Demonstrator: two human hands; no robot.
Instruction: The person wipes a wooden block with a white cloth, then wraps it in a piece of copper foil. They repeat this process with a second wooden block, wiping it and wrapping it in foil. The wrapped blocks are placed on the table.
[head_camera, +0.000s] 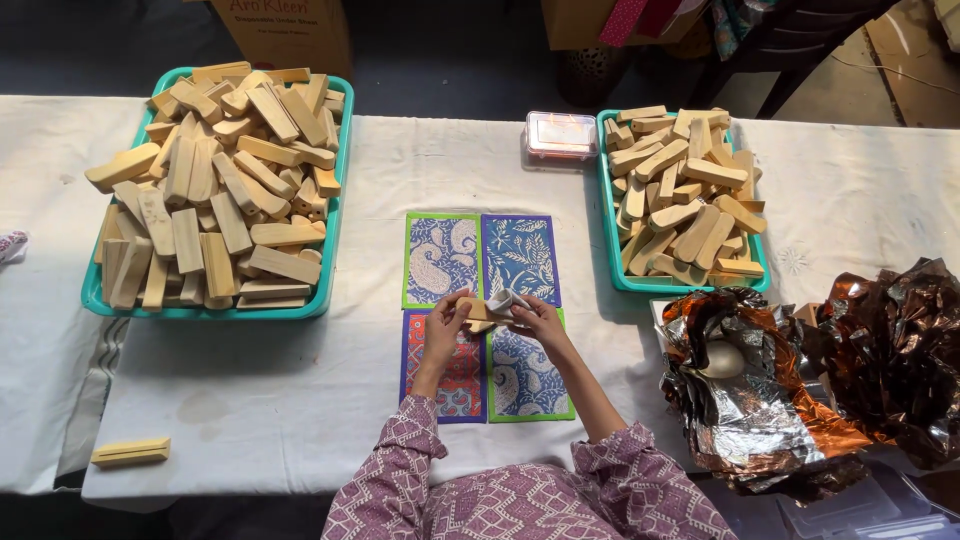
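Both hands meet over the four patterned mats (482, 262), near where they join. The left hand (443, 322) pinches a wooden block (472, 309) by its end, steadying it, while the right hand (536, 318) grips a folded pale scrap (505, 300) pressed against it. The block's long axis runs roughly left to right, toward the smaller tray (607, 215).

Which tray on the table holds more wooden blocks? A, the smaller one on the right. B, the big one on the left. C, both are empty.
B: the left tray is wider and heaped with wooden blocks, while the right tray is narrower with a smaller pile.
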